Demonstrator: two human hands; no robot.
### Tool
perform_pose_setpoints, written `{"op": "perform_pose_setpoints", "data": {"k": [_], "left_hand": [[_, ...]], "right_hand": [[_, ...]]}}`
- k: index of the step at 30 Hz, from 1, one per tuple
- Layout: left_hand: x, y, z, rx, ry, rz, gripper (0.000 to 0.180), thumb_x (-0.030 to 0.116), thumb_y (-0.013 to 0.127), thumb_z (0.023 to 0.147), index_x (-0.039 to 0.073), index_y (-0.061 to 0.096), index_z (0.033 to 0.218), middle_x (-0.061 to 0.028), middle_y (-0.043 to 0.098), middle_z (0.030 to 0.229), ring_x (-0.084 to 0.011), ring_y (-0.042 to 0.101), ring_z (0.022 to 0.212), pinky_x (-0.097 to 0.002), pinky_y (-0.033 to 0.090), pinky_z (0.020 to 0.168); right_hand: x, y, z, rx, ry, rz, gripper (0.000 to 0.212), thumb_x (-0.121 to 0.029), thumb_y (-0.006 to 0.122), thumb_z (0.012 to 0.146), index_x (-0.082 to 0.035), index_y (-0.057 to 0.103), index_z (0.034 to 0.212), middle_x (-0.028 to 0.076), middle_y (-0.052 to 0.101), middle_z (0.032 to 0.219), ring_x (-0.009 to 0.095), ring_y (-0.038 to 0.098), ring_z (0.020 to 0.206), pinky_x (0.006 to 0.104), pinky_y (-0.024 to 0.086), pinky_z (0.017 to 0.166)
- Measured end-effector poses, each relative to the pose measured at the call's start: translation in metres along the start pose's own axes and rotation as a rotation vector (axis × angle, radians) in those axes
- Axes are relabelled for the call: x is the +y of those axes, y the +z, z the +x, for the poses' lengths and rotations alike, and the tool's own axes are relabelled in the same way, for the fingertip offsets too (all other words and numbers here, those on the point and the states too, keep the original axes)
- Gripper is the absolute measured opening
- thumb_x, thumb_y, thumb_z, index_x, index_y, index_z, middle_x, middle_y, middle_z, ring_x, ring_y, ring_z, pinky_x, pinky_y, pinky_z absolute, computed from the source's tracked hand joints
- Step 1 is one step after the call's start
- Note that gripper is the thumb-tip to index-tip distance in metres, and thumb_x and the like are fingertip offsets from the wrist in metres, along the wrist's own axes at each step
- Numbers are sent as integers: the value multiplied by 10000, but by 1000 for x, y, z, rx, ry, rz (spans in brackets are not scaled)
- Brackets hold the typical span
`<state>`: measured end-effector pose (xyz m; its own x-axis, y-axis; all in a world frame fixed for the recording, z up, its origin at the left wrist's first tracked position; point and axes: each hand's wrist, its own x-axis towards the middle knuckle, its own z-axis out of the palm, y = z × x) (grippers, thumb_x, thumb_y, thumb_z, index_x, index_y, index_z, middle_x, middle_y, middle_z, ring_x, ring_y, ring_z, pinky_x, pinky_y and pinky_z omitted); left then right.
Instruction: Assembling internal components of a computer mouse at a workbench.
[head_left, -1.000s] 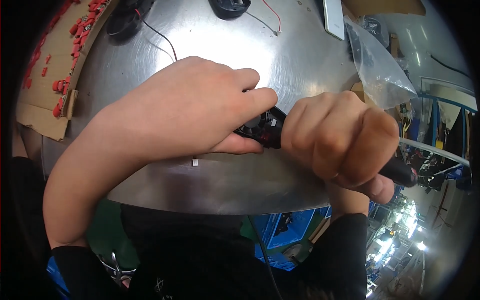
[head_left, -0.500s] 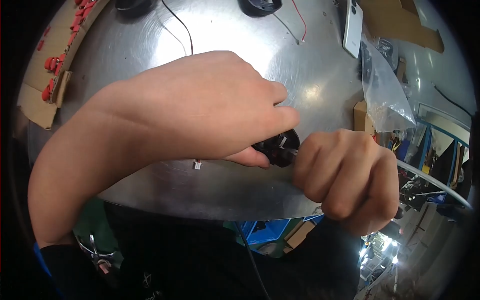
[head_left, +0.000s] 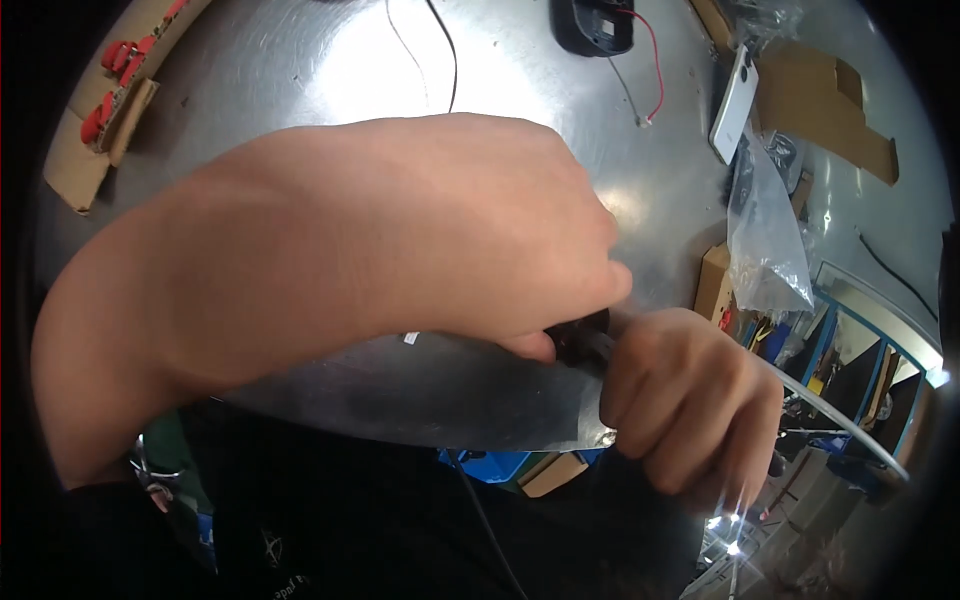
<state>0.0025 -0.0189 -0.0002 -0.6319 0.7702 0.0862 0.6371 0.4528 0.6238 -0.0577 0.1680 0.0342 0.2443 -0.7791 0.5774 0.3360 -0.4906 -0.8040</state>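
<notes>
My left hand (head_left: 500, 225) reaches across from the left, its fingers curled round a small black plastic part (head_left: 582, 335). Most of that part is hidden under the palm and fingers. Closed in a fist beside it, my right hand (head_left: 690, 400) grips something dark that meets the part's right side. The fist covers nearly all of what it holds, so I cannot tell its kind. A small white connector (head_left: 411, 338) peeks out below my left wrist, on the metal table (head_left: 480, 395).
At the far side lies a black housing (head_left: 597, 25) with a red wire. A white phone (head_left: 733, 105), a clear plastic bag (head_left: 768, 235) and cardboard (head_left: 825, 105) are at the right. Red parts (head_left: 97, 118) sit in a cardboard tray at the left. A blue bin (head_left: 485, 465) stands below the table edge.
Both hands and the black part appear slightly lower and further right. The view has shifted too, showing more of the black housing at the far side. Both grips stay closed.
</notes>
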Motion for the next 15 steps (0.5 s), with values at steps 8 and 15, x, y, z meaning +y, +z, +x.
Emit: {"op": "perform_pose_setpoints", "data": {"k": [8, 15], "left_hand": [[8, 1, -10, -23, -19, 13, 287, 317, 766, 899, 65, 690, 1013, -95, 691, 919, -284, 727, 885, -399, 589, 740], [6, 2, -7, 35, -21, -26, 384, 349, 801, 850, 89, 601, 1048, -71, 608, 951, -256, 683, 889, -383, 552, 729]], "right_hand": [[2, 1, 14, 26, 30, 48, 235, -4, 593, 936, -72, 569, 712, 38, 481, 644, 119, 459, 459, 257, 290, 382], [-38, 30, -11, 659, 79, -281, 232, -53, 722, 925, -107, 518, 1022, 31, 554, 780, 122, 544, 538, 231, 467, 425]]}}
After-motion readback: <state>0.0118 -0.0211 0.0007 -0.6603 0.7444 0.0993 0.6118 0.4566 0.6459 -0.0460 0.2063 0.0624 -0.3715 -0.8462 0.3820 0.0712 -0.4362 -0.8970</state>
